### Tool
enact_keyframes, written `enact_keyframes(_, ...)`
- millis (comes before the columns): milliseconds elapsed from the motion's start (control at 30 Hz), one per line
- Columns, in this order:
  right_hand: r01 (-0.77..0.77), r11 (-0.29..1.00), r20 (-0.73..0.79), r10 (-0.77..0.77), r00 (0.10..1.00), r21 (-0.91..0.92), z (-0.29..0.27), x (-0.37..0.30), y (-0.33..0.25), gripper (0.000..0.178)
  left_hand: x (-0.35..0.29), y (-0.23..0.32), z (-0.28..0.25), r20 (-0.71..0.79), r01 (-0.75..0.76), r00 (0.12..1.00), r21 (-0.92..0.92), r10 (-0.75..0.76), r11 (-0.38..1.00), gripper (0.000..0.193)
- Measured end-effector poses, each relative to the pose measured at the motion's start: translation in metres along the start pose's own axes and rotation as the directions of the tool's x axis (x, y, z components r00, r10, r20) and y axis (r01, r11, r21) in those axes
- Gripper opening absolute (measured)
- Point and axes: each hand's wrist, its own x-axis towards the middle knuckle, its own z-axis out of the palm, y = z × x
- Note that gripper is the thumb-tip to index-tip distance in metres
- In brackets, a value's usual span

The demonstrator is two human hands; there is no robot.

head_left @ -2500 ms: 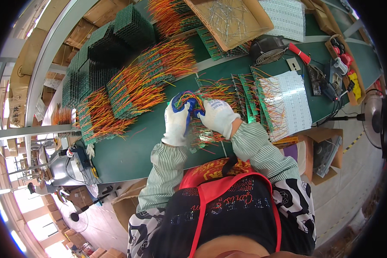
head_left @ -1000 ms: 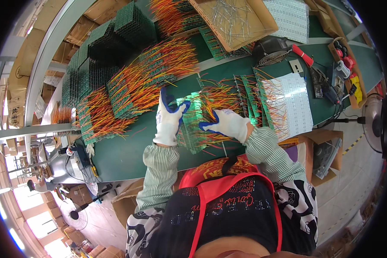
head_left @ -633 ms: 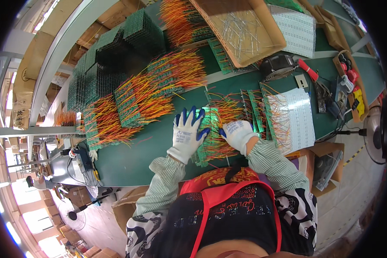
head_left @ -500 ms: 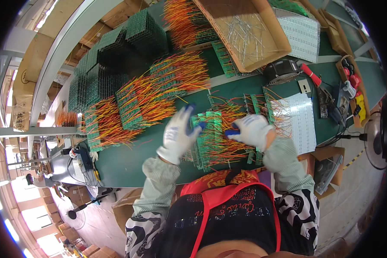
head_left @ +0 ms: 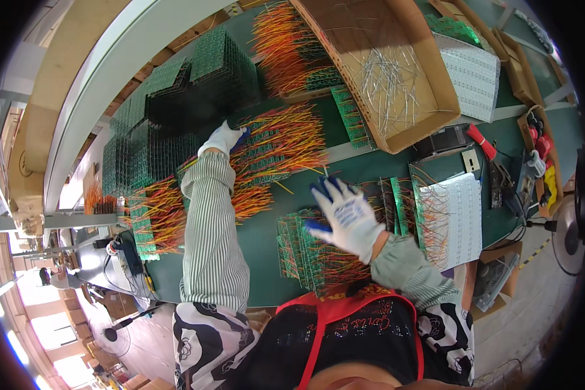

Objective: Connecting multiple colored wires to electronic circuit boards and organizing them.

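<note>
My left hand (head_left: 225, 139), in a white glove with blue fingertips, reaches forward to the near-left edge of a stack of green circuit boards with red and yellow wires (head_left: 283, 140). Its fingertips touch or hover over that edge; whether they grip is hidden. Fingers spread and holding nothing, my gloved right hand (head_left: 348, 218) is over a nearer pile of wired circuit boards (head_left: 299, 250). It covers part of this pile. More wired boards (head_left: 159, 214) lie left of my left forearm.
Tall stacks of bare green boards (head_left: 218, 62) stand at the back left. A cardboard tray of thin metal pins (head_left: 429, 107) sits at the far side. White panels (head_left: 458, 218), a red-handled tool (head_left: 481, 140) and a fan (head_left: 569, 224) are to the right.
My left hand has moved from the near pile forward and left to the farther wired boards. My right hand has shifted slightly left and its fingers have spread.
</note>
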Motion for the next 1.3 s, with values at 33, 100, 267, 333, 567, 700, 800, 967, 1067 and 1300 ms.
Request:
enact_keyframes(33,0.021,0.999,0.001,-0.022,1.000,0.037,0.011,-0.002,-0.004,0.072,0.009,-0.003,0.004,0.075,-0.020,0.997,0.007,0.019,1.000,0.071)
enact_keyframes(100,0.060,0.995,-0.030,-0.058,0.998,0.076,0.031,-0.006,-0.009,0.071,0.010,0.000,-0.002,0.058,-0.057,0.997,-0.010,0.058,0.998,0.072)
enact_keyframes(267,0.120,0.990,-0.087,-0.114,0.990,0.068,0.051,-0.005,-0.015,0.064,-0.032,0.030,-0.020,-0.183,0.037,0.983,0.134,-0.012,0.990,0.073)
enact_keyframes(333,0.105,0.992,-0.086,-0.098,0.991,0.074,0.052,-0.006,-0.011,0.064,-0.051,0.052,-0.033,-0.211,-0.011,0.977,0.157,0.044,0.988,0.072)
enact_keyframes(567,0.003,0.999,-0.165,0.005,0.986,0.047,0.013,-0.009,0.003,0.073,-0.111,0.062,-0.048,-0.477,-0.229,0.841,0.115,0.256,0.967,0.053)
enact_keyframes(700,-0.030,0.990,-0.278,0.069,0.958,0.140,-0.019,-0.015,0.019,0.073,-0.131,0.058,-0.049,-0.571,-0.391,0.720,0.137,0.395,0.910,0.044)
enact_keyframes(800,-0.020,0.983,-0.288,0.073,0.955,0.183,-0.032,-0.019,0.016,0.071,-0.135,0.050,-0.037,-0.561,-0.282,0.722,0.295,0.404,0.913,0.041)
enact_keyframes(967,-0.074,0.995,-0.153,0.082,0.985,0.061,-0.030,-0.029,0.007,0.069,-0.162,0.059,-0.033,-0.563,-0.135,0.719,0.463,0.408,0.876,0.041)
enact_keyframes(1067,-0.084,0.992,-0.195,0.102,0.976,0.095,-0.037,-0.038,0.011,0.072,-0.184,0.072,-0.033,-0.656,-0.284,0.645,0.271,0.393,0.920,0.039)
enact_keyframes(1300,0.151,0.981,-0.586,-0.051,0.809,0.123,-0.127,-0.052,-0.006,0.077,-0.298,0.075,-0.042,-0.479,-0.764,0.645,-0.434,0.596,0.478,0.036)
